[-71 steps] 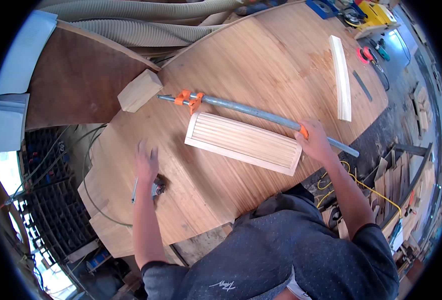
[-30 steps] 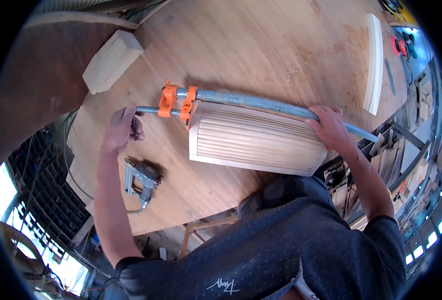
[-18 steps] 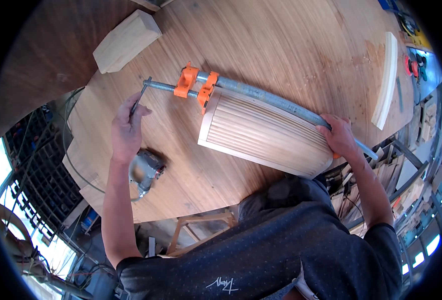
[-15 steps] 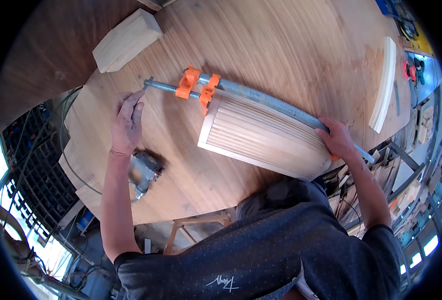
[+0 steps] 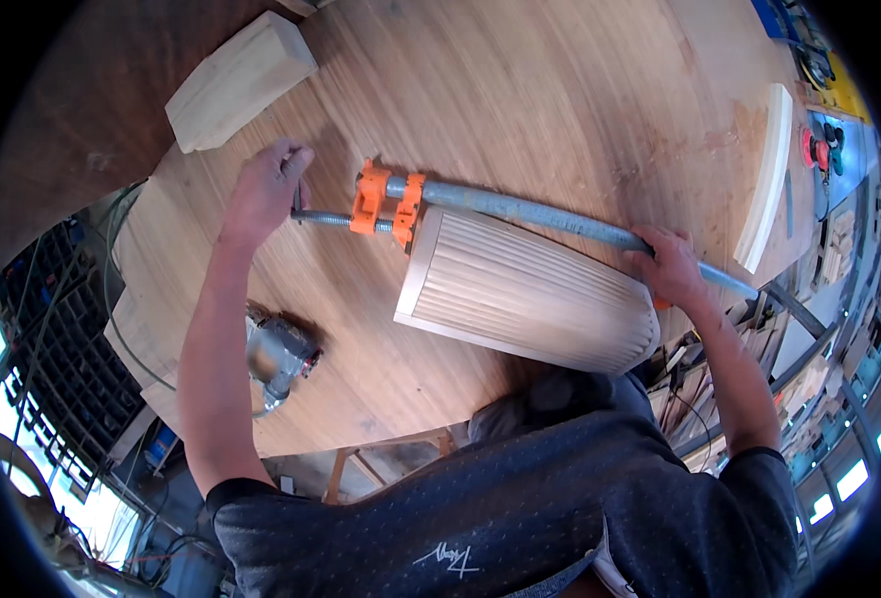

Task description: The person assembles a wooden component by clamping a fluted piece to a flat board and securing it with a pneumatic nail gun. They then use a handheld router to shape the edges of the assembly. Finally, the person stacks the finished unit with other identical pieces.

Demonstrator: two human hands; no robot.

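Note:
A pipe clamp with a long grey pipe [image 5: 520, 207] and orange jaws [image 5: 403, 211] lies along the far side of a slatted, curved wooden piece [image 5: 525, 284] on the worktable. One orange jaw is against the piece's pale left end board. At the left end of the clamp screw, my left hand [image 5: 266, 189] is closed at the small crank handle, its fingers curled and partly hiding it. My right hand [image 5: 672, 267] wraps round the pipe near the right end of the piece, by the other orange jaw, which is mostly hidden.
A corded power tool [image 5: 283, 354] stands near the table's left edge. An angled wooden block [image 5: 241, 82] lies at the far left, a curved pale strip [image 5: 767, 179] at the right. Wood offcuts are stacked beyond the table's right edge.
My left hand has moved up and round at the screw handle, turning over. The clamp's left end has swung slightly nearer. My right hand keeps its hold on the pipe.

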